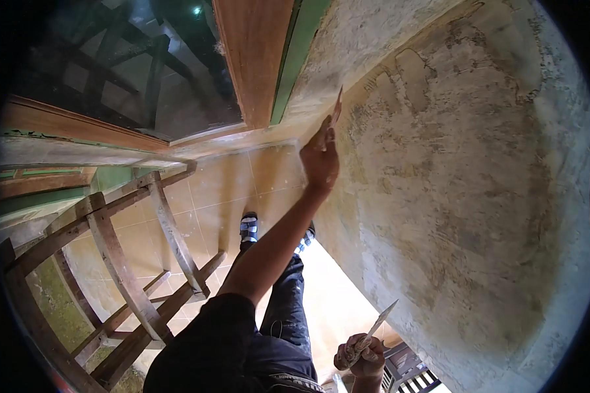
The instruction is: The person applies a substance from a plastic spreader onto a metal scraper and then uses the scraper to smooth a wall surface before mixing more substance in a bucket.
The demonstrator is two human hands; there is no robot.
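Observation:
My left hand [320, 164] reaches far forward to the corner where two plastered walls meet. Its fingers are closed around a thin flat scraper [337, 107], seen nearly edge-on. The blade is against or very close to the wall; I cannot tell which. Low on the right, my right hand [362, 357] grips a putty knife [381, 319] whose pale blade points up and away. Whitish smears coat those fingers. Beside both hands rises the right wall [452, 196], patchy with grey and tan plaster.
A wooden ladder [121, 268] stands on the left, close to my body. Ahead is a dark window pane [131, 72] in a brown wooden frame [255, 59] with green trim. My sandalled feet [249, 229] are above tan floor tiles [229, 177]. Dark slatted furniture [406, 367] appears lower right.

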